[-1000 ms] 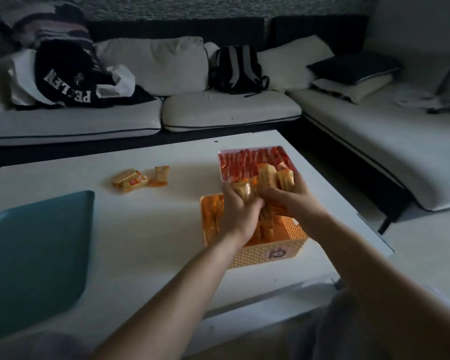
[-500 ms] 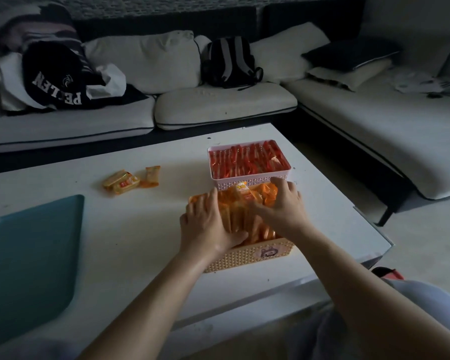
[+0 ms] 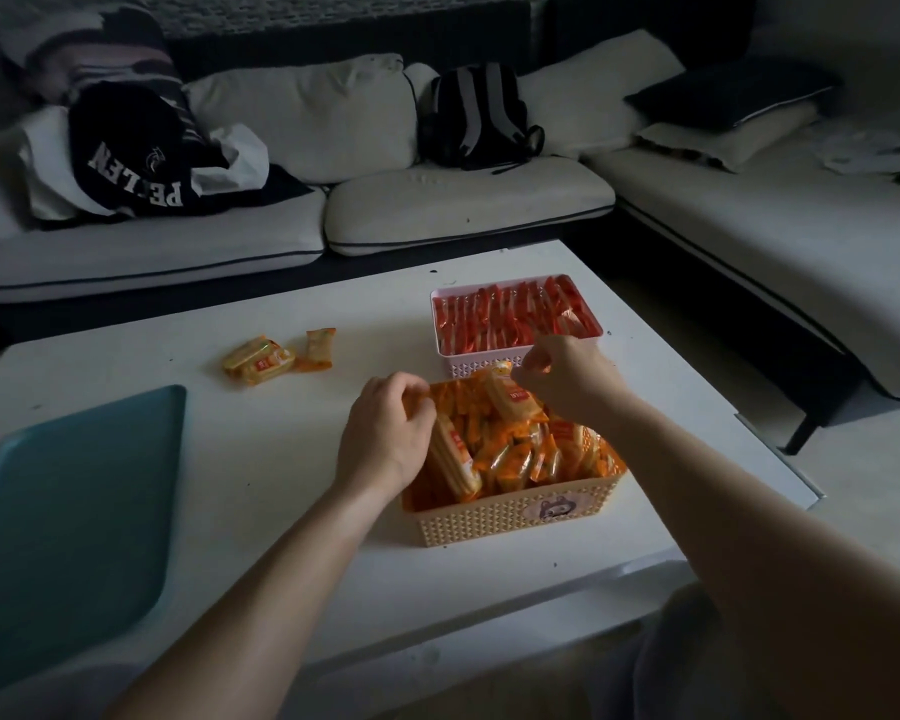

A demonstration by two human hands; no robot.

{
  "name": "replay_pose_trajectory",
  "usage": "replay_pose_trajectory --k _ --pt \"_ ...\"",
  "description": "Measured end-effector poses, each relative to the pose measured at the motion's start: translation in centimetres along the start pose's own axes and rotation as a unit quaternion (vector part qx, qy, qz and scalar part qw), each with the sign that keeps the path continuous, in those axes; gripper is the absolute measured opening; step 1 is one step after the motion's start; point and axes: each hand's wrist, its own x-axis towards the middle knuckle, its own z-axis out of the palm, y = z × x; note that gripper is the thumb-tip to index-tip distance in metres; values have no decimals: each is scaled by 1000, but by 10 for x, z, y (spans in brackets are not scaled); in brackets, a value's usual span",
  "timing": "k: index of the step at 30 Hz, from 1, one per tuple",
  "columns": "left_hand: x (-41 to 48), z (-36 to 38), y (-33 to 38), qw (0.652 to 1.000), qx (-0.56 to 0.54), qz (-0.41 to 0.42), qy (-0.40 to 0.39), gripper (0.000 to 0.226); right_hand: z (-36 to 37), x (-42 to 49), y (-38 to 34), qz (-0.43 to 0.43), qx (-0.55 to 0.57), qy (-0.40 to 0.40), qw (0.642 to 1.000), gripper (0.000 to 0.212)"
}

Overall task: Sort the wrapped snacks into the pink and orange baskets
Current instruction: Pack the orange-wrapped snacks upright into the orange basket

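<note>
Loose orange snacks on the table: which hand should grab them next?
Probably the left hand. The loose orange snacks lie on its side of the orange basket; the right hand would have to reach across it.

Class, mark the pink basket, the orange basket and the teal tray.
pink basket point(image 3: 468, 363): head view, on its near wall.
orange basket point(image 3: 489, 522): head view, on its front wall.
teal tray point(image 3: 74, 511): head view, on its bare middle.
</note>
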Motion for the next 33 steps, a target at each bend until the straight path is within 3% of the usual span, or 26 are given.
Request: replay_pose_trajectory --k 3,5,11,15,19,23,27,33 --pt "9 4 5 1000 -13 -4 5 14 16 12 -4 -4 -51 -36 998 36" --pt "14 7 8 1000 -20 3 6 12 25 16 -4 -10 -51 -49 997 30" --pt "27 17 29 998 -42 46 4 7 -17 17 6 15 239 -14 971 44" --pt "40 32 53 991 -19 84 -98 13 -41 9 38 43 295 -36 954 44" --pt "47 54 78 964 39 142 -223 19 -45 7 65 71 344 -19 936 35" --pt "49 79 90 947 143 173 -229 34 -43 6 74 67 318 -16 946 33" --pt "44 95 93 938 202 211 -190 29 -46 7 76 67 306 -1 950 33" --pt "46 97 94 926 248 167 -231 27 -50 7 73 56 301 14 952 35"
